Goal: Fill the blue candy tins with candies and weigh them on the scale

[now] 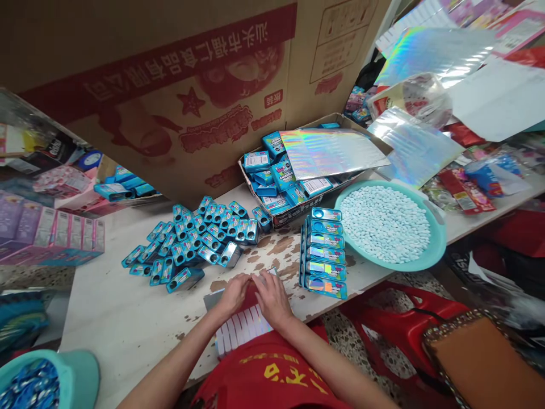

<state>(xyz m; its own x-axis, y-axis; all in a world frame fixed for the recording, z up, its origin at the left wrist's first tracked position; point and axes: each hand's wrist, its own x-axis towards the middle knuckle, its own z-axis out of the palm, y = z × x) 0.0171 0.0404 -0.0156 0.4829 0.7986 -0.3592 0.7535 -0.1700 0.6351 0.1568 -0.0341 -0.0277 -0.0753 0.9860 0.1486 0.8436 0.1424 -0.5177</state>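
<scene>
The table [106, 307] carries the work; its pale top has flaked into rough brown patches. Along its far edge towers a printed cardboard carton [179, 85], flat-sided and matte. Against the carton's lower right stands a low, open-topped box [293, 213] of blue packs, partly covered by a thin foil sheet [332, 153] with a rainbow sheen. A round turquoise basin [440, 250], smooth plastic, sits to the right at the near edge.

At the middle of the near edge lies a striped sheet [242, 326], white bands showing beside a red area, right in front of the person. The left hand [234, 295] and right hand [272, 298] rest over it, fingers bent and tips drawn close together; whether they pinch anything, I cannot tell. The step in hand seems to be parting or lifting something thin there, which would call for a light fingertip grip and a steady hold on the rest.

Between hands and basin, blue cases [326, 254] line up, the nearer ones glossy with iridescent faces. Loose cases [187, 244], metallic with rounded recesses, scatter towards the table's left edge. Smallest are the pale, pebble-like candies [385, 224] filling the basin.
</scene>
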